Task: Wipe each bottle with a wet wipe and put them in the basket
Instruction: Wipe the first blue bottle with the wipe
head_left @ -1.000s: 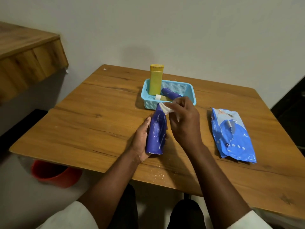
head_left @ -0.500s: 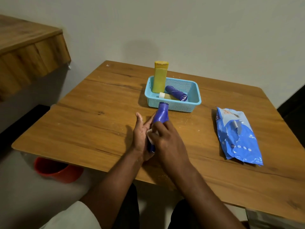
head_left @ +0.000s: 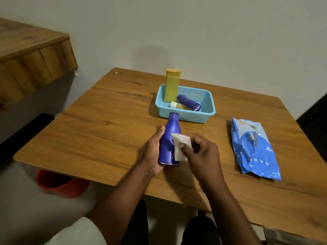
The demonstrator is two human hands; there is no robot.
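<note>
My left hand (head_left: 153, 150) grips a dark blue bottle (head_left: 169, 138) from its left side and holds it upright-tilted over the table, cap toward the basket. My right hand (head_left: 199, 151) pinches a white wet wipe (head_left: 180, 146) against the bottle's right side. Just beyond, the light blue basket (head_left: 208, 110) holds a tall yellow bottle (head_left: 171, 86) standing at its left end, a small dark blue bottle (head_left: 189, 102) lying down, and a pale yellow bottle with a white cap (head_left: 178, 105) lying beside it.
A blue pack of wet wipes (head_left: 254, 149) lies on the wooden table (head_left: 106, 131) to the right. A red bucket (head_left: 60, 183) sits on the floor under the table's left edge. A wooden ledge (head_left: 31, 55) juts out at upper left.
My right hand has slid the wipe from the bottle's cap down its body, then drawn back to the right side, so the wipe now shows. The left hand keeps its hold.
</note>
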